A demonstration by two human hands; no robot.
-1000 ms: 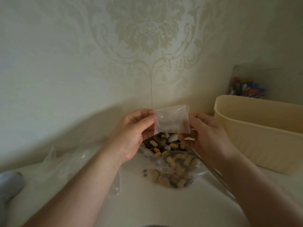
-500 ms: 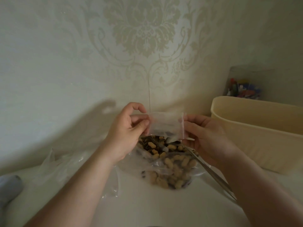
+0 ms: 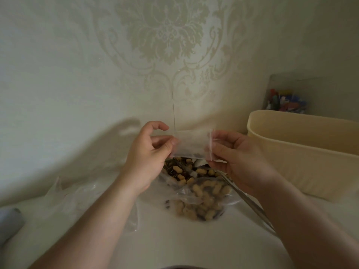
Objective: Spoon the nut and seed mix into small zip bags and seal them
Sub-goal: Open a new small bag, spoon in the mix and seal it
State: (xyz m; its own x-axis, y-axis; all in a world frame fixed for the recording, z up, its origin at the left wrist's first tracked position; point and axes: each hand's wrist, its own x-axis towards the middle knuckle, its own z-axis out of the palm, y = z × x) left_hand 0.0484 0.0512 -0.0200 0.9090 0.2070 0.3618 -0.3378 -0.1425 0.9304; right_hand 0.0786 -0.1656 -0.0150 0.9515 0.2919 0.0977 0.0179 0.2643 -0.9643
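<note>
Count of items in view:

- Hands: two, left hand [image 3: 147,152] and right hand [image 3: 239,160], centre of frame.
- Small zip bag [image 3: 191,143]: one, held between both hands.
- Large bag of nut and seed mix [image 3: 198,191]: one, lower centre.
- Spoon handle [image 3: 250,202]: one, lower right.
- Cream tub [image 3: 303,152]: one, right.
- Clear container of coloured items [image 3: 285,98]: one, upper right.
- Crumpled clear plastic [image 3: 77,191]: one heap, lower left; separate bags cannot be counted.
</note>
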